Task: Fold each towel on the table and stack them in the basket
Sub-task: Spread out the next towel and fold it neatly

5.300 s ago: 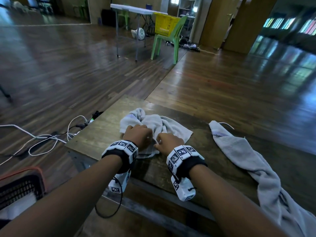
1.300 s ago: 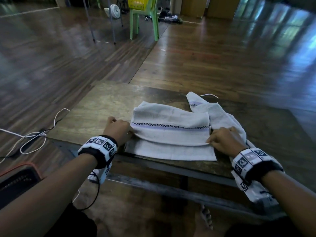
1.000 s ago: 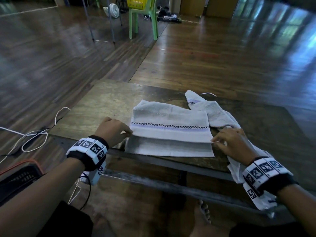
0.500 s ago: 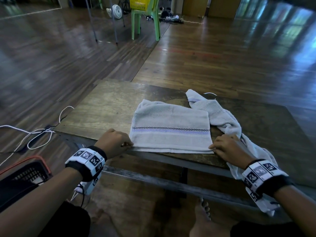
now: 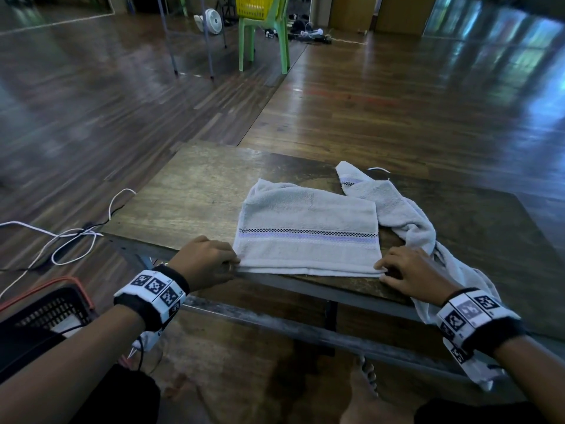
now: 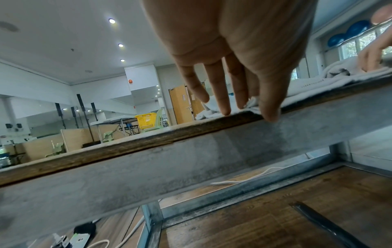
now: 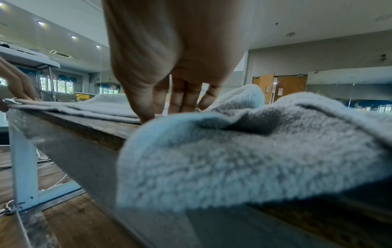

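Note:
A pale grey towel [image 5: 305, 234] with a checked purple stripe lies folded in half on the wooden table [image 5: 189, 194], its open edges along the near rim. My left hand [image 5: 232, 264] pinches its near-left corner, which shows between thumb and fingers in the left wrist view [image 6: 252, 103]. The towel's near-right corner is pinched by my right hand [image 5: 380, 269], whose thumb presses down on the layers in the right wrist view [image 7: 145, 115]. A second, crumpled towel [image 5: 406, 221] lies to the right and hangs over the table's near edge [image 7: 254, 151].
A black basket [image 5: 46, 307] with an orange rim stands on the floor at my lower left. White cables [image 5: 70, 237] trail across the floor left of the table. A green chair with a yellow basket [image 5: 263, 26] stands far behind. My bare foot [image 5: 367, 377] is under the table.
Both hands drew the towel's upper layer toward me until its edge met the lower layer at the table's near rim. Earlier still, the towel was a crumpled bundle.

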`<state>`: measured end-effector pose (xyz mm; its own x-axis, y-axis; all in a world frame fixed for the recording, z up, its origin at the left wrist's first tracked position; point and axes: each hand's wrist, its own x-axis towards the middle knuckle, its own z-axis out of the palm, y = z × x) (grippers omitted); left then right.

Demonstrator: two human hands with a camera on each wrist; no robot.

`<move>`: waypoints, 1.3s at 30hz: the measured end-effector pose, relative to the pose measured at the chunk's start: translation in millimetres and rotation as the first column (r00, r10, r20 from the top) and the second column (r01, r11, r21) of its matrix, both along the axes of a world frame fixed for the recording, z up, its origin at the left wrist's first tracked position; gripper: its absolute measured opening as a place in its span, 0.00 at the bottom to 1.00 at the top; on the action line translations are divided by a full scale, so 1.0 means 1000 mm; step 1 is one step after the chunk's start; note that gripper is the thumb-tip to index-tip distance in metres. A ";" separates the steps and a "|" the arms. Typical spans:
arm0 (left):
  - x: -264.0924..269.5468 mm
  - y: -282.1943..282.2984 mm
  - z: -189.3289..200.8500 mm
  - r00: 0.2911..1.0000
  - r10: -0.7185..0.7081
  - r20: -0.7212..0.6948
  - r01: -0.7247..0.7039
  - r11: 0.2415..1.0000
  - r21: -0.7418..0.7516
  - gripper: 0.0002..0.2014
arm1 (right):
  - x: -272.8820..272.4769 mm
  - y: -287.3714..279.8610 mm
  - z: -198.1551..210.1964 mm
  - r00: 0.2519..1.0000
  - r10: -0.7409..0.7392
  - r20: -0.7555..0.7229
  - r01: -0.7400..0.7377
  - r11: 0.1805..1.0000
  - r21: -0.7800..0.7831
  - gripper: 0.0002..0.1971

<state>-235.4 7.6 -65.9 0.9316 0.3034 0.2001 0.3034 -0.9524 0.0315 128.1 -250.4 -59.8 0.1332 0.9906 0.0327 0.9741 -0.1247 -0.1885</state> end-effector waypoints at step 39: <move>0.022 0.007 0.055 0.888 0.250 0.387 -0.154 0.952 -0.263 0.04 | -0.007 0.019 0.063 0.972 -0.203 0.116 0.155 0.933 0.325 0.09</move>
<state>-213.5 14.2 -11.2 0.6934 0.5568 0.4575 0.4022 -0.8258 0.3954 120.7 -231.9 3.2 0.2778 0.8872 0.3684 0.9606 -0.2575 -0.1042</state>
